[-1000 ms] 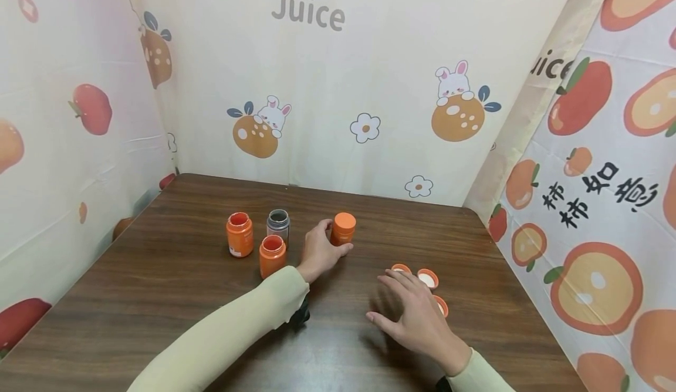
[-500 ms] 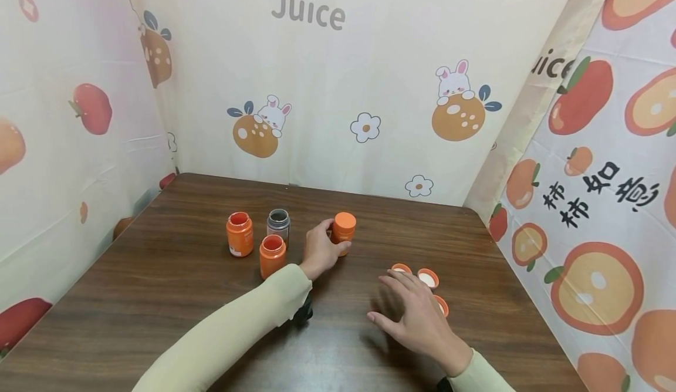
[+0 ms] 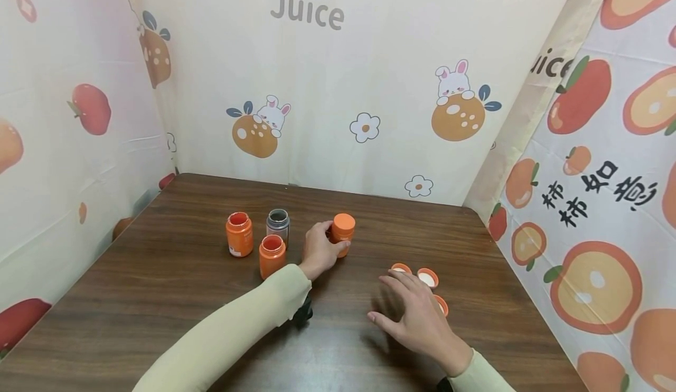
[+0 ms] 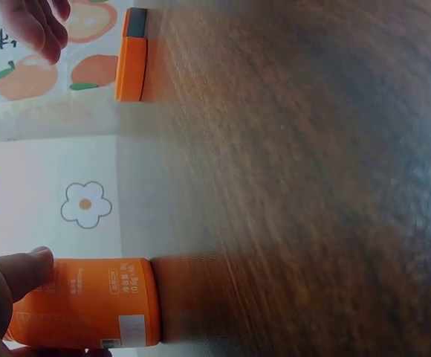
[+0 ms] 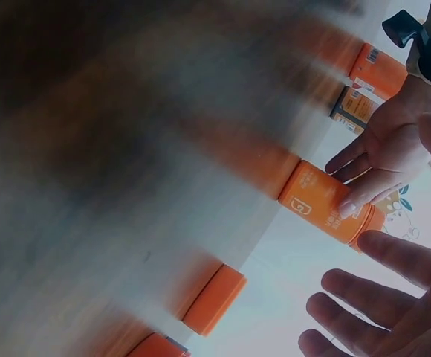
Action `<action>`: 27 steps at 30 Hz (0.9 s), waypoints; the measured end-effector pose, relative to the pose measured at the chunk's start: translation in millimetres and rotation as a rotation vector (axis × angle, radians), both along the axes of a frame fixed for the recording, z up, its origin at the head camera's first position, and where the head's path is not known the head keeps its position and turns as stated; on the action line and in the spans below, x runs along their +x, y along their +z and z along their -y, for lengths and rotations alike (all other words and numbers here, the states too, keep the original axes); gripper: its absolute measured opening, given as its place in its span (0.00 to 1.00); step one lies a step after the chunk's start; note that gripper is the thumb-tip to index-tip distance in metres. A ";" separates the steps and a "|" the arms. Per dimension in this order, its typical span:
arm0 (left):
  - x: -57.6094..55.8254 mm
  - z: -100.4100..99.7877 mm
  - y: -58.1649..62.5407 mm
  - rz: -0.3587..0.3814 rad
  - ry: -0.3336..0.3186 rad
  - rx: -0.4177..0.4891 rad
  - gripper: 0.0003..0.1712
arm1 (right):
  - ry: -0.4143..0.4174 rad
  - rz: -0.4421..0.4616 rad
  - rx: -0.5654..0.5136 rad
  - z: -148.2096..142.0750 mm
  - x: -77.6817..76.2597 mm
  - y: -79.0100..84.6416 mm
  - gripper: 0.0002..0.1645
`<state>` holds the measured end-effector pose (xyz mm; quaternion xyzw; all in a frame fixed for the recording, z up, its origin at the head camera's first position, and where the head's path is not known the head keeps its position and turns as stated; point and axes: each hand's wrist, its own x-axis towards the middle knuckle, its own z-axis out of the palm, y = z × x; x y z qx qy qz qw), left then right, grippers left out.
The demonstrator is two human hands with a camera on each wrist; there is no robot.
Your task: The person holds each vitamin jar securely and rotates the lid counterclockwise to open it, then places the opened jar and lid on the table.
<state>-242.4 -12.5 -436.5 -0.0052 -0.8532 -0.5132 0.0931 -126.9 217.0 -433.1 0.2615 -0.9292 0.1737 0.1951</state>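
My left hand (image 3: 319, 250) grips a capped orange bottle (image 3: 344, 227) around its body, thumb across the front and fingers behind. In the left wrist view the bottle (image 4: 89, 305) stands upright on the table, with small white print near its base. Over the right part of the table my right hand (image 3: 417, 318) is spread, holding nothing. Close to its fingers and partly behind them lie three orange-rimmed caps, with white insides facing up; one cap (image 3: 428, 278) shows most. The right wrist view also shows the orange bottle (image 5: 316, 197) beyond my right fingers.
Left of my left hand stand three uncapped jars: an orange jar (image 3: 240, 236), a grey jar (image 3: 278, 225) and a nearer orange jar (image 3: 272, 257). The brown wooden table (image 3: 158, 298) meets printed cloth walls (image 3: 311, 87) at the back and sides.
My left thumb has shifted slightly up the front of the bottle since one second ago. The bottle, jars, caps and right hand have stayed put.
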 end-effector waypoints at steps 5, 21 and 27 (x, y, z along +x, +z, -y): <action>0.8 0.0 1.2 -0.010 0.007 -0.002 0.34 | -0.002 0.000 0.002 -0.1 -0.3 -0.1 0.42; 21.0 -1.5 10.4 -0.018 -0.031 0.036 0.32 | 0.013 -0.024 -0.006 -0.8 -0.9 0.7 0.42; 33.4 -0.1 14.0 -0.035 -0.080 0.058 0.33 | 0.017 -0.040 -0.009 -2.2 -0.7 -0.1 0.42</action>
